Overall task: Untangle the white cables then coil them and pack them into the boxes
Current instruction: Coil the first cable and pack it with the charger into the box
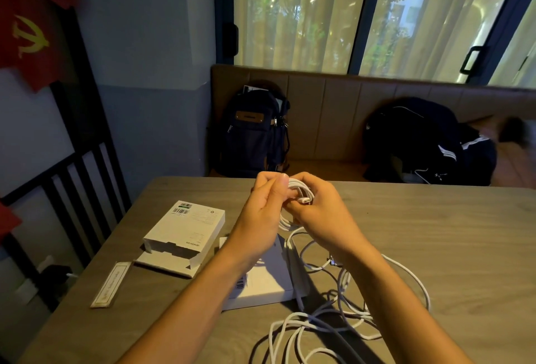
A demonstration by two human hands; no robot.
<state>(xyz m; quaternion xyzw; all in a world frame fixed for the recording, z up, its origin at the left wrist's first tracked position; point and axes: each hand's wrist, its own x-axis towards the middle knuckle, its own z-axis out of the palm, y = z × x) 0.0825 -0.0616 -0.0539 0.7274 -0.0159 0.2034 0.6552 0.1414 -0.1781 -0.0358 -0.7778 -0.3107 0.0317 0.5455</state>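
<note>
One coil (298, 186) between left hand (262, 213), right hand (322, 214), near table's far edge (406, 184)

— How many boxes on the table (435, 233)?
— Two, both white: an open box (185, 227) on the table's left side and a second box (261, 282) at its middle, partly under a forearm.
— Cables?
— One tangle of white cables (333, 320) on the table's near right. I cannot count the strands. One small coil (298, 186) is above the table.
— Hands?
— Two, the left hand (261, 213) and the right hand (322, 213), both gripping that coil.
— Anything else?
— One paper strip (110, 284) by the table's left edge. One chair (81, 178) left of the table. One bench (333, 120) beyond it, bearing two dark bags: a backpack (255, 131) and a bundled bag (429, 143).
</note>
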